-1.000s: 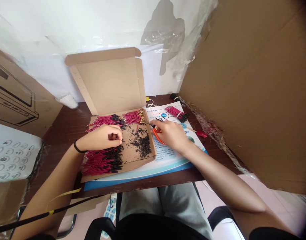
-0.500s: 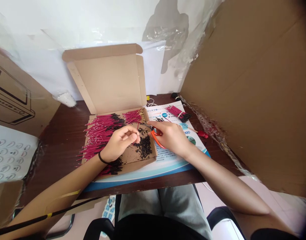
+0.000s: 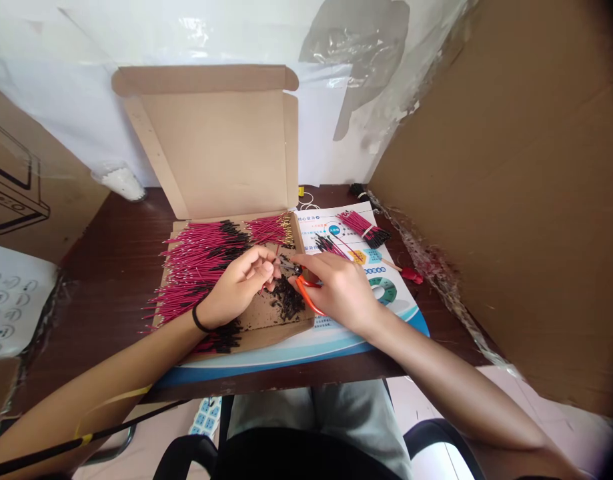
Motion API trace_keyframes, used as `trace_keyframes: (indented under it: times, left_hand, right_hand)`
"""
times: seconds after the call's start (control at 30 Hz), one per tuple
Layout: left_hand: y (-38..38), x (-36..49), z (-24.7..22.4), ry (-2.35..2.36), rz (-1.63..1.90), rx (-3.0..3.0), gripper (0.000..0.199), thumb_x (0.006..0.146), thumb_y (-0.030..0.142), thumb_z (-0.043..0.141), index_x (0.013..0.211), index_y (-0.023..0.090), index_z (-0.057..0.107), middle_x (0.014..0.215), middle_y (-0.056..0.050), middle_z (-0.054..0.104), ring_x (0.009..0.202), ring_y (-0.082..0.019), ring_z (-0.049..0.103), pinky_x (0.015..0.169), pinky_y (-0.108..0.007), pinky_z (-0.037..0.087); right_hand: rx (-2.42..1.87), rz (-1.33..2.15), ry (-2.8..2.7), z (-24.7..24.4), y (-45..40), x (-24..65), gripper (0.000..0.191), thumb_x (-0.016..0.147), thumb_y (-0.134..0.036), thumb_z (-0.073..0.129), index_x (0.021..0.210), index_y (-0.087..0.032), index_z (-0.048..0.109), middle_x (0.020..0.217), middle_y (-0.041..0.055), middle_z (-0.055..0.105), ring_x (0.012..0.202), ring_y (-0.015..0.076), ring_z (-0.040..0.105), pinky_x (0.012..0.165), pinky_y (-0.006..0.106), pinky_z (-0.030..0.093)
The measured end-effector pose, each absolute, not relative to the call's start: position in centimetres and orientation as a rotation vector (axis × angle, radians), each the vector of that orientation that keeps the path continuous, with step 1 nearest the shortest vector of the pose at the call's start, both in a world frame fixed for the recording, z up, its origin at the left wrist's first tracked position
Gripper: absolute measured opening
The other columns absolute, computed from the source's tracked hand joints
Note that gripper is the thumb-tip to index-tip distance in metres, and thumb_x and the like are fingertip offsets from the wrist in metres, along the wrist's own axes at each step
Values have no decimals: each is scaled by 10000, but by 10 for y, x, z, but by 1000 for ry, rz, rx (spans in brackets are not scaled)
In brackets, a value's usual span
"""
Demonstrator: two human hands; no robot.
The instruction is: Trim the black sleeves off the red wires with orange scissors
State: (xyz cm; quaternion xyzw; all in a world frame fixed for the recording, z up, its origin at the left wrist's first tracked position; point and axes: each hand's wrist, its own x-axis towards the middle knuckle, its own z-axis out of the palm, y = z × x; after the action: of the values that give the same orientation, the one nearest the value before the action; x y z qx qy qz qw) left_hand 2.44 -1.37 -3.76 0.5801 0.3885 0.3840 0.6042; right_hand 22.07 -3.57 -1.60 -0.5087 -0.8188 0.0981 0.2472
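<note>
My right hand [image 3: 343,287] is closed around orange-handled cutting pliers [image 3: 309,295], whose dark jaws point left at my left fingertips. My left hand [image 3: 249,280] is closed in a pinch, and a thin red wire [image 3: 277,249] sticks out above its fingers. Both hands are over an open cardboard box [image 3: 251,323]. Inside it, beneath and left of my left hand, lie many red wires [image 3: 196,253] with black ends. A smaller pile of red wires with brass-coloured tips [image 3: 269,230] lies at the back. Black scraps [image 3: 289,303] are heaped under the pliers.
The box's lid [image 3: 221,147] stands up against the wall. A printed sheet [image 3: 406,313] on the dark table carries a banded wire bundle [image 3: 363,229] and loose wires [image 3: 331,247]. A large cardboard panel [image 3: 511,200] rises at right. A plastic cup of white pieces [image 3: 123,183] lies back left.
The pliers have moved down and slightly left, and their jaws are now close to my left fingertips. My left hand stays in its pinch. The whole view has shifted a little.
</note>
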Motion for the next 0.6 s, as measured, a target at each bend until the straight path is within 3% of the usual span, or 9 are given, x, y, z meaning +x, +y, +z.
trace_keyframes:
  times: [0.17, 0.6]
  left_hand:
    - [-12, 23, -37, 936, 887, 1409, 190, 847, 366, 586, 839, 179, 554, 778, -10, 587, 620, -89, 531, 594, -237, 450]
    - [-13, 22, -29, 1031, 846, 1634, 223, 848, 391, 561, 861, 169, 579, 695, -13, 615, 617, -117, 596, 593, -237, 476]
  right_hand:
    - [-1384, 278, -2204, -15, -33, 223, 376, 869, -286, 507, 1228, -241, 609, 953, 57, 720, 863, 201, 652, 708, 315, 490]
    - [-1394, 215, -2300, -19, -35, 220, 288, 874, -360, 532, 1080, -221, 679, 827, 50, 695, 750, 180, 634, 600, 275, 435]
